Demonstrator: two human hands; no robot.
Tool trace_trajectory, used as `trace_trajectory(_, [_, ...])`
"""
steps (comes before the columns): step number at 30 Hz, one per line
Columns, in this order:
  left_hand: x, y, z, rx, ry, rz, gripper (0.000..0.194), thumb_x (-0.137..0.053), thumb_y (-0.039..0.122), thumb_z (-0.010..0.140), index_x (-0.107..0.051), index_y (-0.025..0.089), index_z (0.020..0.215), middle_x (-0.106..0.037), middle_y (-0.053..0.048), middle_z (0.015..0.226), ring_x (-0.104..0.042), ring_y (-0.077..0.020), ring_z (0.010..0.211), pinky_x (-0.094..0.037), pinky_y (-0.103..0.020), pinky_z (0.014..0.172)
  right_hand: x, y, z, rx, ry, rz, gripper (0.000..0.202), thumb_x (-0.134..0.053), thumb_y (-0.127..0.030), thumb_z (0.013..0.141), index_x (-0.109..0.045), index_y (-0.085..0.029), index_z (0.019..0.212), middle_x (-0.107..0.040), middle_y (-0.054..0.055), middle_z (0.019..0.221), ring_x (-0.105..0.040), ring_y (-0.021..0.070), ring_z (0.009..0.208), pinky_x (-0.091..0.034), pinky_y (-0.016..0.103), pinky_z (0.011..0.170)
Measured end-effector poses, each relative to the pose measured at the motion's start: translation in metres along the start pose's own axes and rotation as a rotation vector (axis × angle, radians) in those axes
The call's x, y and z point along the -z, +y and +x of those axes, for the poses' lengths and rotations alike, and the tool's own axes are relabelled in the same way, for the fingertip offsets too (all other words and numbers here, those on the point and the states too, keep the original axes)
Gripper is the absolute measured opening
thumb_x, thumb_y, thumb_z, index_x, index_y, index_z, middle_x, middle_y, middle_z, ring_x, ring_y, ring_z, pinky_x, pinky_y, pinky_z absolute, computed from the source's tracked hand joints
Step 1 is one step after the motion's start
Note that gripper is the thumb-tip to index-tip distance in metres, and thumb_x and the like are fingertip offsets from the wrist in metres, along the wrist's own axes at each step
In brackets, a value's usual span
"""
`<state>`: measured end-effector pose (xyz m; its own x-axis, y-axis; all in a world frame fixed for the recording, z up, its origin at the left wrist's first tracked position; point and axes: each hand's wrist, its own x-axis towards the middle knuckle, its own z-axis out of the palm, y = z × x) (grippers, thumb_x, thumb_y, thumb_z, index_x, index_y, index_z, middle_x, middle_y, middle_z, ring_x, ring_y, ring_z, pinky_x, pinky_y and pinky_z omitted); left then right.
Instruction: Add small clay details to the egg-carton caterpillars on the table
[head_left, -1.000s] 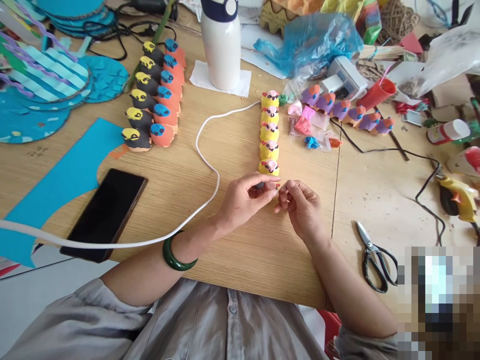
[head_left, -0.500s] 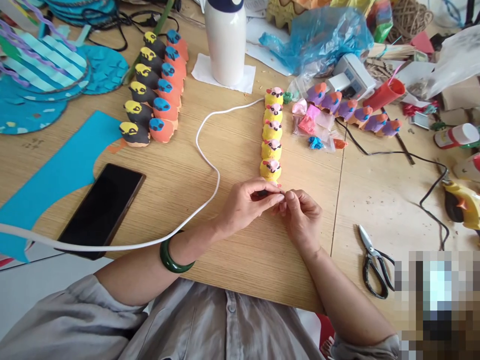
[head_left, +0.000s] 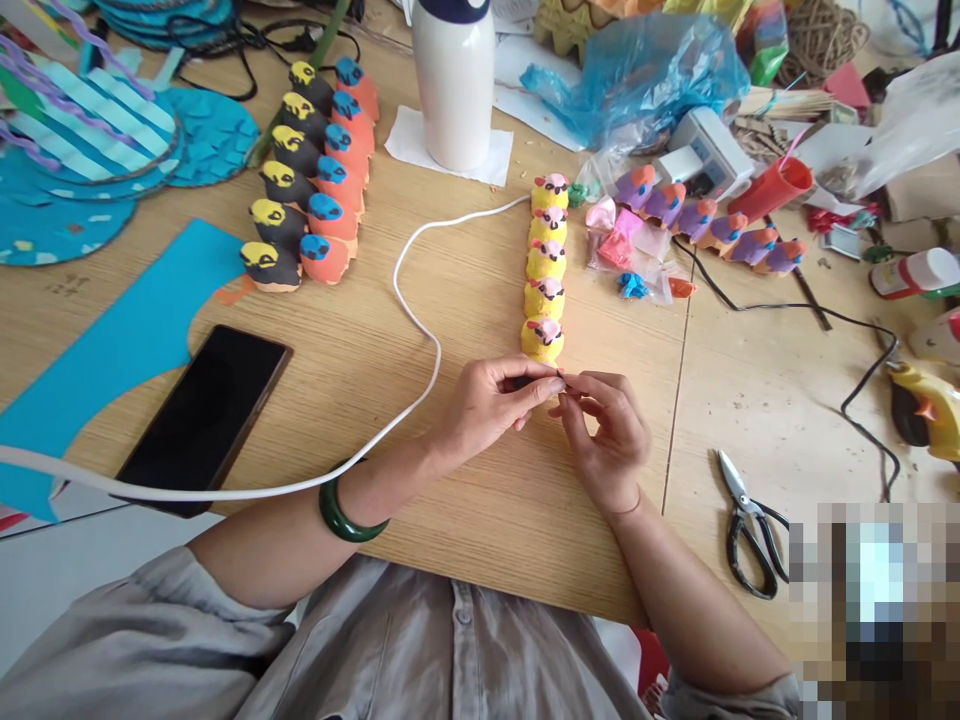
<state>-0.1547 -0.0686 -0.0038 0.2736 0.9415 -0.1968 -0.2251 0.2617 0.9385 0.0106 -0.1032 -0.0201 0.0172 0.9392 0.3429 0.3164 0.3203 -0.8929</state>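
Observation:
My left hand [head_left: 491, 400] is closed in a pinch on a small black lump of modelling clay [head_left: 523, 382], partly hidden by the fingers. Thumb and forefinger of my right hand [head_left: 609, 425] meet the left fingertips, pinching at the end of the black clay. Just beyond both hands runs a row of yellow egg-carton cups [head_left: 545, 265] with pink tops and small black and red bits. My hands cover its near end. To the right of that row lie small bags of pink clay [head_left: 615, 248] and a blue lump of clay [head_left: 632, 286].
Black and orange painted carton rows [head_left: 279, 222] stand at the left, a purple row [head_left: 705, 222] at the right. A white cable [head_left: 420, 330] crosses the table past a phone [head_left: 206, 415]. Scissors [head_left: 742, 520] lie at right; a white flask [head_left: 453, 90] stands behind.
My right hand's fingers have lifted and spread a little, with forefinger and thumb now at the left fingertips. My left hand has hardly moved.

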Motion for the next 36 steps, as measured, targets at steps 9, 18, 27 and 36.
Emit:
trace_trajectory(9, [-0.003,0.005,-0.002,0.063,-0.058,-0.042,0.03,-0.077,0.04,0.083,-0.079,0.011,0.092,-0.058,0.002,0.061,-0.047,-0.0065,0.047,-0.039,-0.021,0.045,-0.002,-0.004,0.003,-0.094,0.113,0.139,0.006,-0.072,-0.026,0.093,-0.074,-0.028,0.099,-0.069,0.001,0.089,-0.069,0.0136,0.066,-0.061,0.031,0.056])
trace_trajectory(18, [0.001,-0.002,-0.001,0.02,-0.049,0.028,0.029,-0.073,0.038,0.088,-0.081,0.014,0.102,-0.063,0.0,0.07,-0.048,-0.0061,0.049,-0.04,-0.02,0.044,-0.003,-0.009,0.009,-0.272,0.137,0.31,0.021,-0.071,-0.038,0.095,-0.066,-0.024,0.08,-0.065,-0.004,0.067,-0.061,0.0103,0.05,-0.052,0.027,0.051])
trace_trajectory(27, [0.002,-0.008,0.0,-0.365,-0.076,0.323,0.021,-0.075,0.02,0.087,-0.08,0.017,0.108,-0.077,-0.008,0.103,-0.07,-0.0156,0.089,-0.054,-0.024,0.074,-0.004,-0.007,0.008,-0.265,0.132,0.299,0.027,-0.074,-0.039,0.092,-0.065,-0.022,0.075,-0.061,-0.006,0.059,-0.056,0.008,0.046,-0.046,0.022,0.046])
trace_trajectory(36, [-0.001,-0.006,-0.002,-0.426,-0.024,0.336,0.01,-0.077,0.02,0.088,-0.08,0.017,0.096,-0.077,-0.006,0.092,-0.072,-0.0167,0.088,-0.055,-0.025,0.077,-0.004,-0.005,0.006,-0.255,0.098,0.314,0.028,-0.072,-0.039,0.094,-0.064,-0.021,0.074,-0.059,-0.006,0.059,-0.056,0.0078,0.046,-0.047,0.021,0.046])
